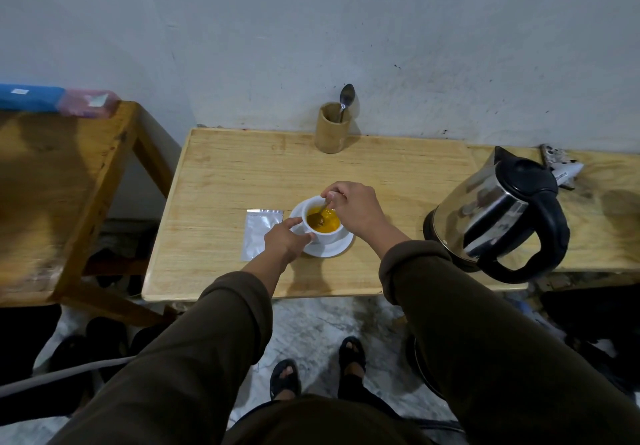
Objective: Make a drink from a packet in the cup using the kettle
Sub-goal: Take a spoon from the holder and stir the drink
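A white cup full of orange-yellow drink stands on a white saucer near the middle of the wooden table. My left hand grips the cup's left side. My right hand pinches the handle of a spoon whose bowl sits in the drink. A silver packet lies flat just left of the saucer, partly under my left hand. The steel kettle with black lid and handle stands at the table's right end, apart from both hands.
A wooden holder with a second spoon stands at the back by the wall. A lower wooden table is at the left with blue and pink items. A crumpled wrapper lies behind the kettle.
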Tool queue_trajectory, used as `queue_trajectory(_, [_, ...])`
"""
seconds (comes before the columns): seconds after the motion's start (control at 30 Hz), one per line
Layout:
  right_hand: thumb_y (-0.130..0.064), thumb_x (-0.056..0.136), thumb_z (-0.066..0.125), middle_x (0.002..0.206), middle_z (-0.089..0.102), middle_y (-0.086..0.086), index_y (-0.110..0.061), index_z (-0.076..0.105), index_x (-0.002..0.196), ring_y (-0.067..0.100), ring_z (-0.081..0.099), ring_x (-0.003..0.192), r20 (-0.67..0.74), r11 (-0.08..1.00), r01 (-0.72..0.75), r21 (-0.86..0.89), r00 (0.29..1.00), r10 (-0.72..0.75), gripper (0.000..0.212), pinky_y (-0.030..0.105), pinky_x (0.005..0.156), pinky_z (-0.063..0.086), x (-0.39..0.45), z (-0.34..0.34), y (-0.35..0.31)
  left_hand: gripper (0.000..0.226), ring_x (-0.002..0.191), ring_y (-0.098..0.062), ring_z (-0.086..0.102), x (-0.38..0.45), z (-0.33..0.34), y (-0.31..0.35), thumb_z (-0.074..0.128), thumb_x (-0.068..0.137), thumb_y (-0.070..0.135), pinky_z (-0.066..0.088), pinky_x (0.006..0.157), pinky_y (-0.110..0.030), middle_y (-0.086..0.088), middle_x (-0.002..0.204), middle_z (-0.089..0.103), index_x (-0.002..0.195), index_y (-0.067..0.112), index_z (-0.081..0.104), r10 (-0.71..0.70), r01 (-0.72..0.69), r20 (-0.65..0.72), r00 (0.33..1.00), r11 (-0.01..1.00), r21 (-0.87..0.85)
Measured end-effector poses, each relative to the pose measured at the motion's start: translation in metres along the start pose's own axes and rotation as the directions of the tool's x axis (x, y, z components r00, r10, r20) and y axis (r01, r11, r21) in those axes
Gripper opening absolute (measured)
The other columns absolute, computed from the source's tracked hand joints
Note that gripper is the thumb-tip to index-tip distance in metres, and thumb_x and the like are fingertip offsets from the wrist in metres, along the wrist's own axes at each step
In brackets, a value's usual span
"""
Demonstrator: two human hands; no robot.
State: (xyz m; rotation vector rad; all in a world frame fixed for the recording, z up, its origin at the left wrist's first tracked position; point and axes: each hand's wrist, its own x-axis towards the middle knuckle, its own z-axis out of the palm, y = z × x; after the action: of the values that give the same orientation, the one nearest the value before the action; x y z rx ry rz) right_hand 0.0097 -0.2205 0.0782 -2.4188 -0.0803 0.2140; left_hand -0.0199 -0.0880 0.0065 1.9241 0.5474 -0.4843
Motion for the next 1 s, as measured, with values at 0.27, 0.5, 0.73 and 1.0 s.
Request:
queue_trajectory(0.27, [-0.013,0.097,0.041,0.112,0.064,0.014,-0.008,0.067,0.106,0.028,0.058,0.105,-0.028,0.984,0.003,-0.177,1.000,-0.008,0.028,0.031,0.085,0.045,0.006,-0.003,0.002,0.060,0.129,-0.027,0.049,0.000,-0.001,0.000,0.068,0.083,0.033,0.046,0.099,-0.035,-0.010,0.145,0.047,0.139,0.026,0.047,0.000,0.000,0.008,1.000,1.000,-0.002])
queue_trajectory(0.5, [-0.011,0.095,0.045,0.104,0.071,0.013,-0.006,0.069,0.099,0.026,0.064,0.099,0.013,1.000,0.029,-0.007,0.999,-0.029,0.025,0.031,0.089,0.048,0.000,0.001,-0.002,0.061,0.130,-0.026,0.047,0.000,-0.001,0.000,0.069,0.083,0.032,0.044,0.099,-0.032,-0.010,0.145,0.046,0.139,0.024,0.047,-0.002,0.002,0.015,1.000,1.000,-0.016])
queue_trajectory(0.73, [-0.011,0.096,0.041,0.106,0.066,0.013,-0.005,0.066,0.099,0.027,0.059,0.100,-0.014,0.991,0.002,-0.134,1.000,-0.004,0.026,0.028,0.079,0.043,0.005,-0.005,0.000,0.061,0.130,-0.027,0.048,0.000,-0.001,0.000,0.069,0.083,0.033,0.044,0.102,-0.035,-0.010,0.145,0.046,0.139,0.025,0.047,-0.005,0.005,0.014,1.000,1.000,-0.012])
queue_trajectory(1.0, [-0.013,0.097,0.043,0.111,0.069,0.012,-0.008,0.069,0.105,0.025,0.062,0.103,-0.002,0.995,0.040,-0.097,0.999,-0.040,0.028,0.028,0.088,0.045,0.001,0.005,-0.001,0.061,0.129,-0.026,0.049,-0.001,-0.001,0.000,0.068,0.083,0.033,0.045,0.098,-0.032,-0.009,0.145,0.048,0.139,0.025,0.047,0.006,-0.006,0.008,1.000,1.000,0.002])
